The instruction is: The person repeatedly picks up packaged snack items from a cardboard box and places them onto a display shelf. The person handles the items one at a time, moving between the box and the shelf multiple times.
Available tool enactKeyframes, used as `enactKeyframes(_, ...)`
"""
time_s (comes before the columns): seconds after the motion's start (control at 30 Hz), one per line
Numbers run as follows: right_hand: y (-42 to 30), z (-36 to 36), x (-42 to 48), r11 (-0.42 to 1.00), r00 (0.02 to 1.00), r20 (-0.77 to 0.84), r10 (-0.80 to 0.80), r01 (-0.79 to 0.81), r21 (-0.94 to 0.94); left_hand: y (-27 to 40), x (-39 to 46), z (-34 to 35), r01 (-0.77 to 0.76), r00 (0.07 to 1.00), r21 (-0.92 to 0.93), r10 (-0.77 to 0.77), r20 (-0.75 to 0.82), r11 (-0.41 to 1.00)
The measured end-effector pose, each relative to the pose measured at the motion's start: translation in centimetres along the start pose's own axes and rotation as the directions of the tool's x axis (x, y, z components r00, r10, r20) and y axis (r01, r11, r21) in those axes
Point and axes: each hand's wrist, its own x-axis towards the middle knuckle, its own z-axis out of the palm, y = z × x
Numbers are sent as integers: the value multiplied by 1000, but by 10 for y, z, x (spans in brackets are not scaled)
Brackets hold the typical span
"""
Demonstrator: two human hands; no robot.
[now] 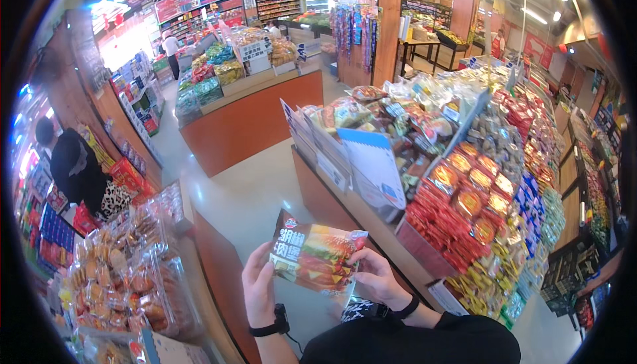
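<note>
A printed plastic food packet [318,254] with a burger picture is held up in front of me, its face towards the camera. My left hand [260,282] pinches its left edge between thumb and fingers. At the right edge, the fingers and thumb of my right hand [375,277] grip the same packet. Both wrists wear black bands. Below the packet, part of a black-and-white patterned cloth [356,310] shows near my black sleeve.
Red wrapped packets [448,225] and yellow ones [480,287] fill the stand at right, beside blue-topped sign cards [373,160]. Wrapped baked goods [124,284] are heaped at lower left. An orange-sided display counter [254,125] stands ahead. A person in black [77,165] is at far left.
</note>
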Motion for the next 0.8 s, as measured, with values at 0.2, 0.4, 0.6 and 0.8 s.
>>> enactKeyframes(0.2,16,-18,122,996,998,57,3,-8,90,30,111,-1,-111,993,126,106,44,986)
enactKeyframes(0.4,6,-23,213,977,976,133,-171,151,151,66,245,-8,-143,970,343,62,236,928)
enactKeyframes(0.6,0,-48,253,965,959,109,-262,262,15,59,384,42,-231,830,398,-34,556,888)
enactKeyframes(0.8,-15,-65,283,874,953,117,-281,305,-378,54,479,121,-281,618,523,-265,740,805)
